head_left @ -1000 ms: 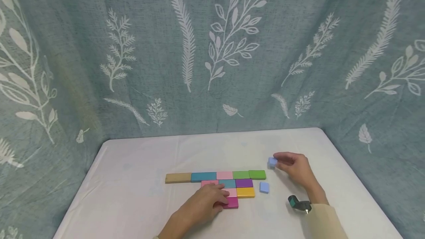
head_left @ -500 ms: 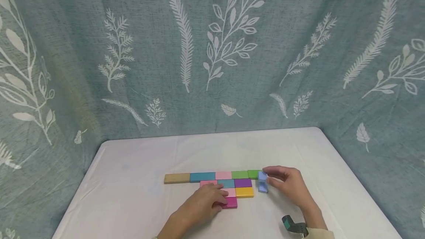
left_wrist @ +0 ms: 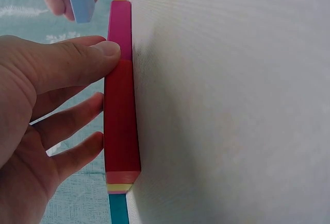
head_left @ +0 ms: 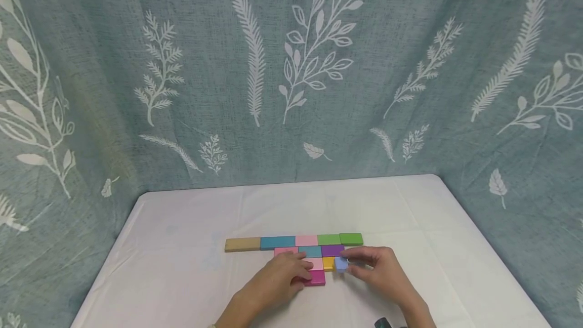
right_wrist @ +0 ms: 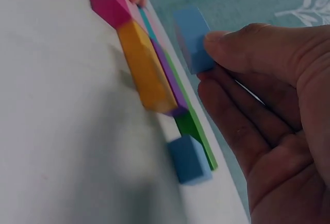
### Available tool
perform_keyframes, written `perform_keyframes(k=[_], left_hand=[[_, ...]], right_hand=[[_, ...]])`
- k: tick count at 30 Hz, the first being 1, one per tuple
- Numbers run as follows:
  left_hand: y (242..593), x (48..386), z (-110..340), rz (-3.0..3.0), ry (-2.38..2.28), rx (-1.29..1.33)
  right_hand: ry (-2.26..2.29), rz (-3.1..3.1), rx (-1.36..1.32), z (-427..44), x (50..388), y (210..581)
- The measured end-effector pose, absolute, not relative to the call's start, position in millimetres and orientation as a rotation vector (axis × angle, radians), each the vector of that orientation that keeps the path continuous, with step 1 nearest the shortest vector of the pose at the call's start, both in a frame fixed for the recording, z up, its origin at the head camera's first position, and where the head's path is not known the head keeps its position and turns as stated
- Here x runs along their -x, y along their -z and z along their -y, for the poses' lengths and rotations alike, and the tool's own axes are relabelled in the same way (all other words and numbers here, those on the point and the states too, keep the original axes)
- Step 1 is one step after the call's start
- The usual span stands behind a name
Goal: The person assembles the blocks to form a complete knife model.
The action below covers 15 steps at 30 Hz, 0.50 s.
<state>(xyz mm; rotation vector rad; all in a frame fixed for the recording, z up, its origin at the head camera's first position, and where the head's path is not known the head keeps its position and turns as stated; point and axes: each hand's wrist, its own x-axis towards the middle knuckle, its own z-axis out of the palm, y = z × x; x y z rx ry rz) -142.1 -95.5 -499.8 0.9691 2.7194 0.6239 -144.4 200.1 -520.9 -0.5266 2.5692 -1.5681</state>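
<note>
A light blue block [head_left: 340, 264] is pinched between thumb and fingers of my right hand [head_left: 380, 270], held up over the orange block [head_left: 328, 263]. My left hand [head_left: 279, 278] rests on the left part of a flat layout of coloured blocks. In the left wrist view its thumb touches the magenta block [left_wrist: 119, 28], beside a red block [left_wrist: 121, 116], and its other fingers lie spread over the blocks. A second light blue block [right_wrist: 189, 159] stands on the table by the layout's right end; my right hand hides it in the head view.
The back row runs from a tan block [head_left: 243, 245] through teal, pink and light green to a green block [head_left: 351, 239]. A purple block [head_left: 332, 250] lies in the second row. A patterned curtain [head_left: 205, 90] hangs behind the white table [head_left: 182, 216].
My right hand has carried the light blue block leftward and toward me, from right of the back row to over the orange block. My left hand stays in place.
</note>
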Motion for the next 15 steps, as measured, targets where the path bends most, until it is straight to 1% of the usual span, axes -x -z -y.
perform_keyframes(k=[7,11,15], left_hand=[[500,142,97,-2.728,-0.609,-0.975],[501,142,97,-2.730,-0.621,-0.983],[503,143,98,-2.735,-0.637,-1.007]], right_hand=[[1.505,-2.590,0.697,-189,139,523],[1.368,-2.672,0.775,-183,139,522],[1.181,-2.756,0.799,-178,139,521]])
